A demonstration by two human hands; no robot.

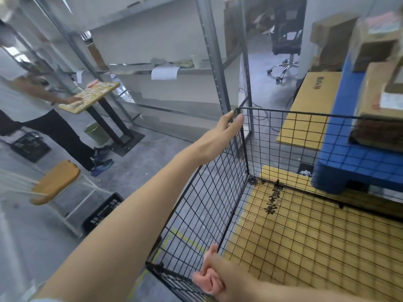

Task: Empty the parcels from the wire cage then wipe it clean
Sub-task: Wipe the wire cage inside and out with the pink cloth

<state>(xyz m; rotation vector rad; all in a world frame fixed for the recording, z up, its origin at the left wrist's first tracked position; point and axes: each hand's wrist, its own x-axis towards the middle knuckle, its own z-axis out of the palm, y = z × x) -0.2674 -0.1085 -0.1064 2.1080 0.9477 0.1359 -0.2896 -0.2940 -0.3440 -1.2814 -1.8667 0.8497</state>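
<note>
Cage [218, 192]: on the floor, open top up, cardboard [305, 236] lining its base; the left panel runs from near-left away to the far corner.
Left hand [229, 125]: fingers curled over the far top corner.
Right hand [210, 280]: clamped on the near rim.
Edges: shelf post [218, 62] just beside the far corner; pallet [340, 149] with parcels [379, 90] close behind.
Room: open floor to the left; stool [56, 179] and crate [102, 212] near.

Parcels [379, 90] lie on a pallet [346, 99] beyond the wire cage [218, 192].
</note>
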